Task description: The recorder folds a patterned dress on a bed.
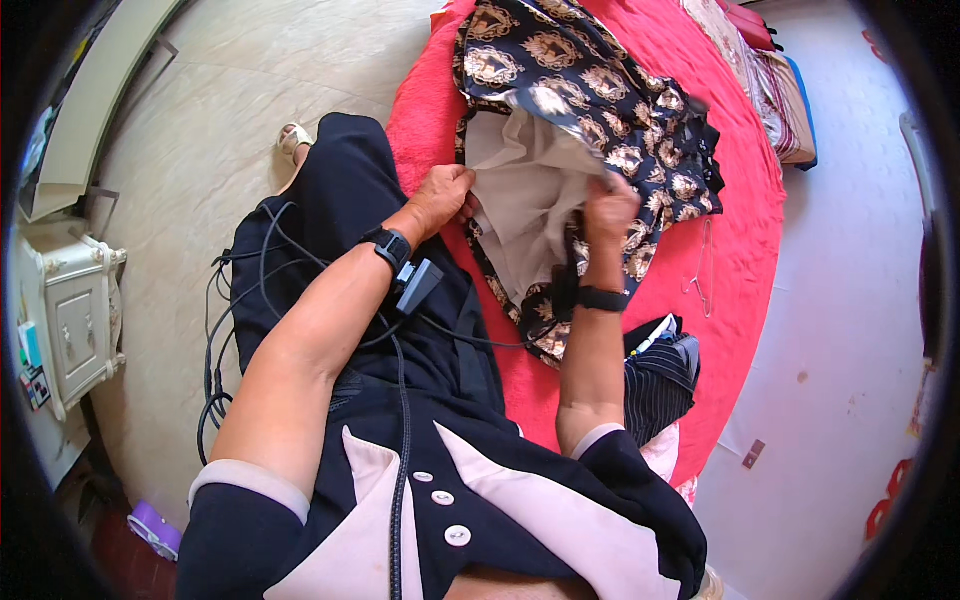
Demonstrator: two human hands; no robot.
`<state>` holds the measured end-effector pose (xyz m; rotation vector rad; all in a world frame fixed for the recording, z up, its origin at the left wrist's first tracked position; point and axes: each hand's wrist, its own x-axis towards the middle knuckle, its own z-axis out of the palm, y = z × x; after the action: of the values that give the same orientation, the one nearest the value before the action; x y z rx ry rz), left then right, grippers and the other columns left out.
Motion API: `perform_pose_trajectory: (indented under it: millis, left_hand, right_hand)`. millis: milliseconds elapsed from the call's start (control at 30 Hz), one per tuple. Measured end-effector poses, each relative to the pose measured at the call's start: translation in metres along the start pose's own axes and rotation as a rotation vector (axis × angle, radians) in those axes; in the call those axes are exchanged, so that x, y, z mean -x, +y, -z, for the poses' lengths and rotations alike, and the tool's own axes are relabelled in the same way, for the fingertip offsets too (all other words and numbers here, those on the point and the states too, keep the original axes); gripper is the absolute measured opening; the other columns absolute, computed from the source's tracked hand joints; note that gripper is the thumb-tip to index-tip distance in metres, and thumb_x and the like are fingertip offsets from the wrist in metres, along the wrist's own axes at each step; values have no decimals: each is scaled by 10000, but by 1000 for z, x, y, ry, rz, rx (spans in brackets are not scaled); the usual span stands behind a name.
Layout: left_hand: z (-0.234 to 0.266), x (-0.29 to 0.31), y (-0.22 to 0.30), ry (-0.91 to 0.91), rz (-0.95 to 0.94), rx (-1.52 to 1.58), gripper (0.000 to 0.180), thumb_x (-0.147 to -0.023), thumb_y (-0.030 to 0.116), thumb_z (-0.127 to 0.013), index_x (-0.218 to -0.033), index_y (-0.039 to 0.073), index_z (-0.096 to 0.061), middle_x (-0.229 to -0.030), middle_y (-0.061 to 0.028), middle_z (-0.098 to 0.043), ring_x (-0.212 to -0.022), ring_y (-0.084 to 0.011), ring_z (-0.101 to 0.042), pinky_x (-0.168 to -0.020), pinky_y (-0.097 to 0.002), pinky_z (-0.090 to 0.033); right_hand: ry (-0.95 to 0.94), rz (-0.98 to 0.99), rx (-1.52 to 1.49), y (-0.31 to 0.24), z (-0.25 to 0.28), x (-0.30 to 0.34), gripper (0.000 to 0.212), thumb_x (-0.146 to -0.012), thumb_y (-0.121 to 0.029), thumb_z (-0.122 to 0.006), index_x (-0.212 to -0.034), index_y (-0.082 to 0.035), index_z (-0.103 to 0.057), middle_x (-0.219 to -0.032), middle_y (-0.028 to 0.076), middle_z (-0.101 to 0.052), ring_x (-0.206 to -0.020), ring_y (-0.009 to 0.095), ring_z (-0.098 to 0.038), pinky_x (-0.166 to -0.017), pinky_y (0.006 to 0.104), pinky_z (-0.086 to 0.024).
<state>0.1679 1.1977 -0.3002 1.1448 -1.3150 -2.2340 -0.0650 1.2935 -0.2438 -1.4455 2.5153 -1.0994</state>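
A black garment (565,55) with a cream and gold ornate print lies spread on the red bed cover, its opening towards me. The pale lining (525,165) shows inside that opening, loosely creased. My left hand (442,200) pinches the left edge of the opening between thumb and fingers. On the opposite side, my right hand (610,212) is closed on the garment's edge, somewhat blurred, and the fabric just above it is smeared by motion. Both wrists carry black bands. The garment's kind, skirt or dress, I cannot make out.
On the red bed cover (740,250) lie a thin wire hanger (707,275) and a dark pinstriped garment (660,390), folded. Black cables (215,340) loop beside my lap. A white cabinet (80,320) stands at left; a purple object (153,528) is on the floor.
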Motion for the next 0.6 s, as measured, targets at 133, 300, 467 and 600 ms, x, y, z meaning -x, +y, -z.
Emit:
perform_pose_trajectory:
  millis: [133,300,467,600]
  left_hand:
    - [-11,-6,3,-33,29,17,296,-929,273,-464,-999,16,-594,-684,-62,-605,-537,-135,-558,-494,-264,-469]
    - [-9,-3,0,11,60,5,307,-931,283,-450,-1002,19,-590,-685,-64,-606,-539,-141,-562,-499,-271,-478]
    - [-5,2,-1,48,56,-5,318,-933,286,-438,-947,11,-597,-680,-61,-603,-535,-141,-557,-501,-277,-474]
    - [7,-23,-14,261,-274,-249,361,-948,301,-430,-848,3,-606,-653,-43,-573,-542,-119,-532,-507,-270,-443]
  right_hand:
    - [-57,72,422,99,81,-31,227,-753,-119,-629,-968,-48,-655,-874,234,-651,-795,338,-653,-678,412,-510]
    - [42,-515,-1062,64,81,-40,335,-885,-292,-541,-1052,-11,-614,-965,117,-655,-837,258,-647,-743,358,-524]
    - [174,-734,-1022,28,61,-36,387,-892,-352,-538,-1068,-17,-614,-982,108,-649,-826,227,-638,-753,350,-522]
    - [107,-540,-796,48,60,-34,444,-885,-354,-540,-1082,39,-598,-937,88,-663,-830,204,-640,-736,355,-515]
